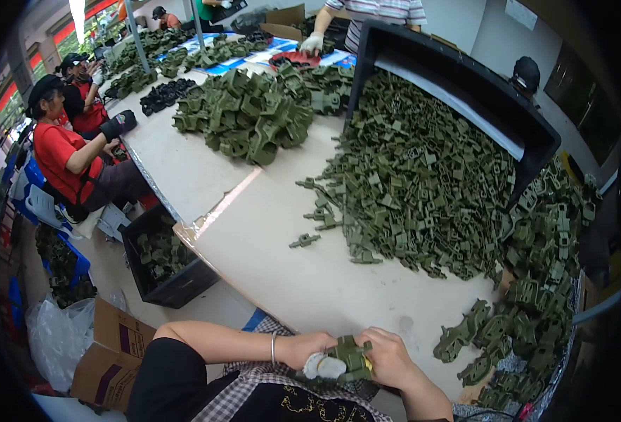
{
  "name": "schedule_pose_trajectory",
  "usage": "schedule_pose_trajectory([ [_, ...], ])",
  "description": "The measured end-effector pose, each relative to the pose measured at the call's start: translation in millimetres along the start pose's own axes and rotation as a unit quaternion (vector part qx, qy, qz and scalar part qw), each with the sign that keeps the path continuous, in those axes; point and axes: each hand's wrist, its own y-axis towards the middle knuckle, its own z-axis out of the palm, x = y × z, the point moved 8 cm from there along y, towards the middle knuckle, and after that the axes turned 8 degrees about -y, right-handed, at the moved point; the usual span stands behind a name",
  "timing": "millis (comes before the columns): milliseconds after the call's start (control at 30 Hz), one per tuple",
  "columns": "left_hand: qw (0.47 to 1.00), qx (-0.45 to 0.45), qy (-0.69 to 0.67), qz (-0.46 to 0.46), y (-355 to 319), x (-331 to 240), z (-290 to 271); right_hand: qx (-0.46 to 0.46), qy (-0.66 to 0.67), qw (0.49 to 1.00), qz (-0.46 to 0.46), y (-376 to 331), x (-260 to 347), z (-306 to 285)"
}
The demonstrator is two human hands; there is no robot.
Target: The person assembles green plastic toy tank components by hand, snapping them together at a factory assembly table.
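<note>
Close to my body, at the table's near edge, both hands grip an olive-green molded plastic part (353, 356). My left hand (303, 349) is closed on its left side, with white covers over fingertips or thumb. My right hand (389, 357) wraps round the right side, and a bit of yellow shows beside its fingers; I cannot make out what that is. A large heap of small green plastic pieces (423, 176) spreads over the table beyond my hands. To the right of my right hand lie larger green parts (465, 330), piled along the edge.
A tipped black bin (451, 70) stands behind the small pieces. Another pile of green parts (247, 116) sits farther back on the table (268, 232). On the floor at left are a black crate (173, 288) and a cardboard box (113, 355). Several people work around the table.
</note>
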Motion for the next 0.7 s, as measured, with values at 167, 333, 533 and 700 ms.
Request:
schedule_pose_trajectory([
  [167,0.994,-0.056,-0.068,-0.065,16.4,20.9,-26.8,-0.086,0.022,0.99,0.112,-6.5,-36.8,3.4],
  [333,0.997,-0.041,-0.053,0.032,13.5,12.2,-41.9,-0.208,0.185,0.905,0.322,-36.2,-106.7,-0.5],
  [533,0.819,-0.256,-0.503,-0.101,-32.4,52.5,-70.1,-0.144,0.113,0.928,0.326,4.8,-118.7,-13.8],
  [700,0.705,-0.294,-0.645,-0.025,-47.7,41.1,-64.4,-0.153,-0.256,0.921,0.25,39.7,-140.6,10.1],
])
